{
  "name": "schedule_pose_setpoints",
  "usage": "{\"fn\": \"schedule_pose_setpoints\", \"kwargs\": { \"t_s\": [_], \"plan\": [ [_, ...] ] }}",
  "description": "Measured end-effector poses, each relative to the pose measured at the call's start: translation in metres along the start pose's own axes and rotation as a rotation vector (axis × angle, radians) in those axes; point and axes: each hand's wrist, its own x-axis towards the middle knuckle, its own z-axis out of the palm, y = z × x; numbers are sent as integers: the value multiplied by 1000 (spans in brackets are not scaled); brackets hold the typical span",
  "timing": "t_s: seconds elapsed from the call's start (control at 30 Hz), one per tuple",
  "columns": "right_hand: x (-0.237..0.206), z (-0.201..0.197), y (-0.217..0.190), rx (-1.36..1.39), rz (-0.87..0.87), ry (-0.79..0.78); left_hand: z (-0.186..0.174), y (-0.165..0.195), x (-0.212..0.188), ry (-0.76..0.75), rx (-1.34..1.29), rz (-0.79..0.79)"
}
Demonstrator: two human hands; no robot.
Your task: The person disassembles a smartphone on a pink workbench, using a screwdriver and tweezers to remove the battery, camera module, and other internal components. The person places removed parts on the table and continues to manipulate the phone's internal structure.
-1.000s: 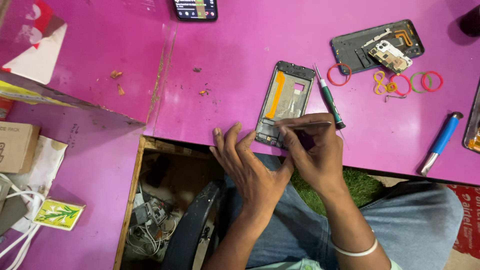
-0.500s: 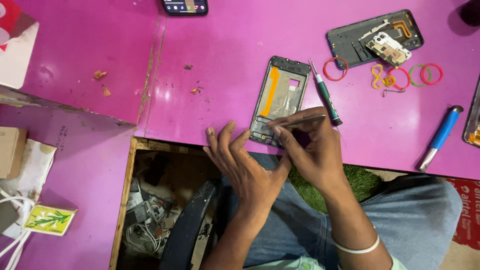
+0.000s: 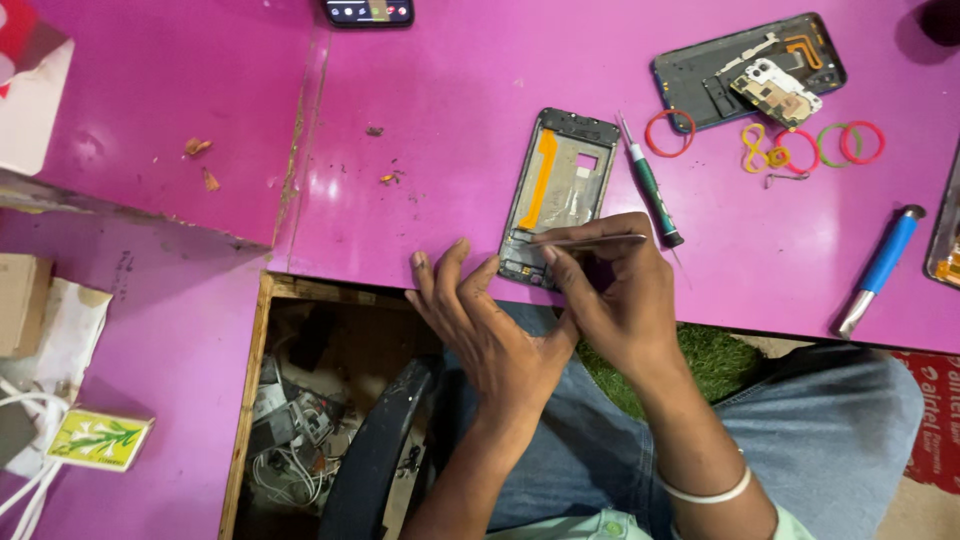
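Your left hand (image 3: 478, 325) lies open, bracing the phone frame (image 3: 556, 195) on the desk (image 3: 460, 120), so your right hand (image 3: 615, 300) can pinch tweezers (image 3: 590, 240) steadily at its near end.

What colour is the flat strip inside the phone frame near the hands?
Orange; the strip in the phone frame shows in the head view.

My worktop (image 3: 450, 120) is glossy pink, scuffed at its seam. The tweezers (image 3: 590, 240) in my fingers (image 3: 575, 262) are bare shiny metal; the phone frame (image 3: 560, 190) looks matt grey metal and plastic.
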Motion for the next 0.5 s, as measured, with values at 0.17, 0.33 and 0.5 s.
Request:
{"fn": "schedule_pose_setpoints", "kwargs": {
  "t_s": [0.17,0.33,0.5],
  "plan": [
    [2,-2,-2,143,-35,-56,-1,-1,0,1,-14,16],
    [1,1,-2,-77,-70,22,1,-2,0,5,-12,23],
    [-3,5,1,-91,-47,104,1,-3,0,-8,-17,32]
  ]
}}
